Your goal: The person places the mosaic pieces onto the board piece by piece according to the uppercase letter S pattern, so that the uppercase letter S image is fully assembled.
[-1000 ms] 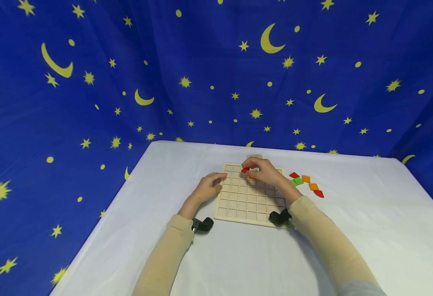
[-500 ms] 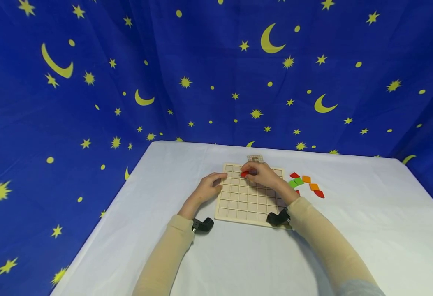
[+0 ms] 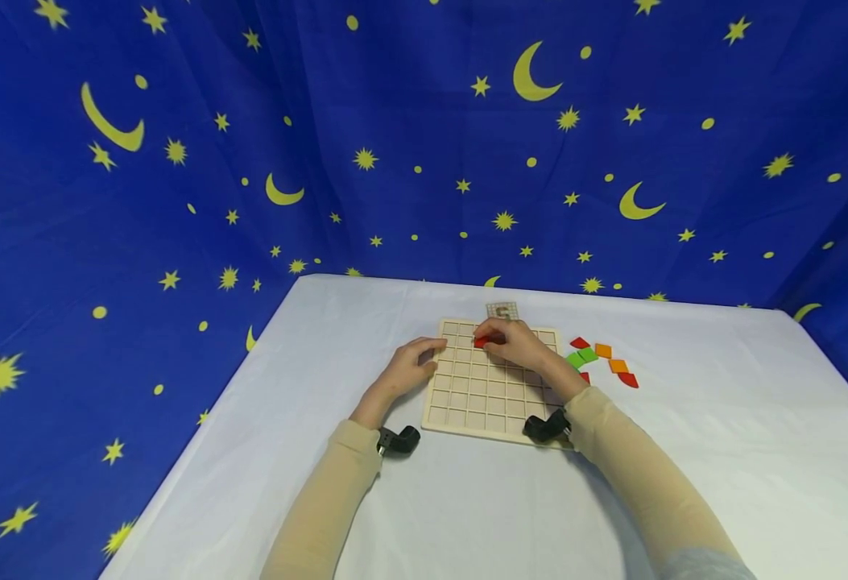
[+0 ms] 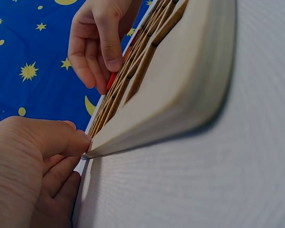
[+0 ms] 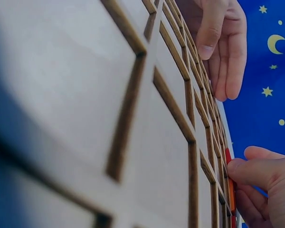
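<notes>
Altogether, one wooden grid board lies on the white-covered surface, with two hands at work on it. The right hand pinches one red tile between thumb and fingers, held low at the board's far side, left of its middle; its arm slants in from the lower right, wrist over the board's right side. The left hand has its fingers loosely extended and touches the left rim, its thumb apart from the index finger. Against the board beside the red tile, an orange tile shows in the right wrist view. To the right lie seven loose tiles: three red tiles, one partly hidden by the arm, two green tiles and two orange tiles. One small gridded card lies beyond the far edge.
</notes>
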A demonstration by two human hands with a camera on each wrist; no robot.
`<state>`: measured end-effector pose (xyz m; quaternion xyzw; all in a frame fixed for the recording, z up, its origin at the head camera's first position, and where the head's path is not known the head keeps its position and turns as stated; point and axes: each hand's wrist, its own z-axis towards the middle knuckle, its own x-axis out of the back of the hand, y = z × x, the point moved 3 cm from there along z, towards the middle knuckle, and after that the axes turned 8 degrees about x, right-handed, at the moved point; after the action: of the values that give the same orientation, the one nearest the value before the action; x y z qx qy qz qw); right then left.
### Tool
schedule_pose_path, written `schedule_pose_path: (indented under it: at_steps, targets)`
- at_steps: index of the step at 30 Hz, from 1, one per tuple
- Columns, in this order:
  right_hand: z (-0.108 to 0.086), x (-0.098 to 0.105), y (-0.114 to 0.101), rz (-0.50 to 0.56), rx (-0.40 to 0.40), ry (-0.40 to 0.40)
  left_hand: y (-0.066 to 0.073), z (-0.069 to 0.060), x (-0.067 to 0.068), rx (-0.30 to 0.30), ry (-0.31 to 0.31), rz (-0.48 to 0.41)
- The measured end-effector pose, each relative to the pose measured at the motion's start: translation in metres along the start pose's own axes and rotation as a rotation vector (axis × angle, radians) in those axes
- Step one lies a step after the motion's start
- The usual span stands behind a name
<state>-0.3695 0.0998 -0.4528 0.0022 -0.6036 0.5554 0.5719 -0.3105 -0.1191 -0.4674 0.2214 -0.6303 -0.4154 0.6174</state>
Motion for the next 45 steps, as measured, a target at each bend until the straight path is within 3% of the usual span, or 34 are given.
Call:
schedule_pose_path:
  at_steps: [24, 30, 39, 45]
  targets:
    - [0.0, 0.001, -0.002, 0.018, 0.022, 0.027, 0.002, 0.0, 0.0, -0.002, -0.007, -0.014]
    - [0.001, 0.006, -0.014, 0.187, 0.021, 0.131, 0.002, 0.0, 0.0, 0.009, -0.008, -0.01]
    - [0.008, 0.007, -0.026, 0.381, -0.027, 0.168, 0.001, -0.001, 0.0, 0.028, -0.017, -0.008]
    - [0.006, 0.019, -0.028, 0.471, -0.05, 0.205, 0.001, -0.001, 0.001, 0.007, -0.012, -0.009]
